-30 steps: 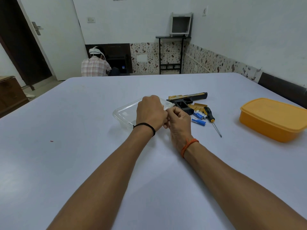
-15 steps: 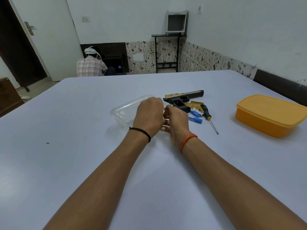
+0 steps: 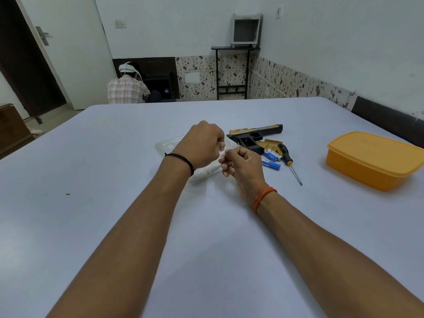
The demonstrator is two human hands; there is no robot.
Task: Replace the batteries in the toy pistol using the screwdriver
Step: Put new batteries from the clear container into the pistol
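At the far left of the group, a clear plastic container (image 3: 168, 146) is seen on the white table (image 3: 91, 180), partly hidden by the left hand (image 3: 202, 143). A small clear packet (image 3: 204, 172) is pinched between the curled fingers of the left hand and those of the right hand (image 3: 243, 164), just above the table. Just beyond the right hand, the toy pistol (image 3: 254, 136) is laid flat, with blue batteries (image 3: 271, 160) and the screwdriver (image 3: 289, 162) beside it. Further right, a closed orange box (image 3: 371, 159) is set well apart.
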